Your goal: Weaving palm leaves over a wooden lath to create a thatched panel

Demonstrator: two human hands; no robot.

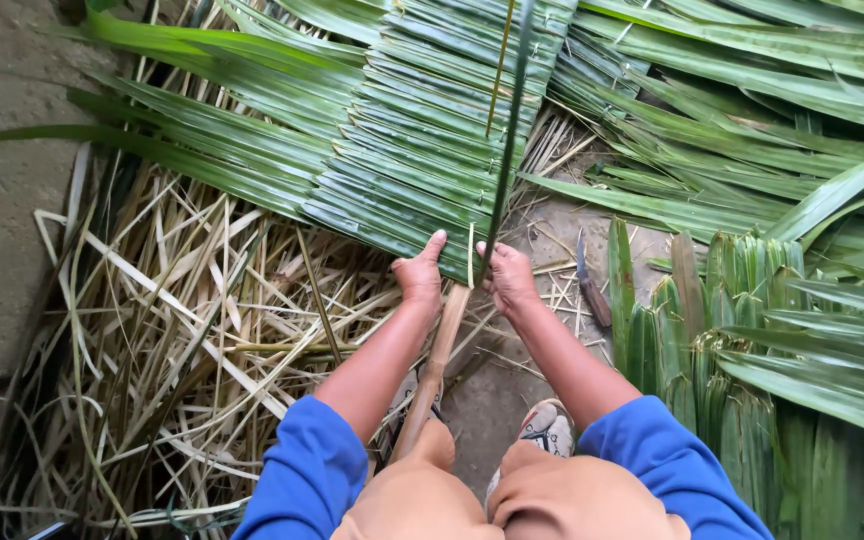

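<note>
My left hand (420,275) clamps the woven leaf panel (422,150) edge against the brown rib (439,365); my right hand (508,278) apparently pinches one green strip (508,140), keeping it taut.

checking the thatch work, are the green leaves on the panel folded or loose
Folded: the leaves on the panel lie doubled in overlapping rows, edge held by both hands.

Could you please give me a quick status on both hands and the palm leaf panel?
Left hand and right hand grip the near edge of the woven palm leaf panel. Wooden stick runs between the forearms. Knife lies right, apart.
</note>
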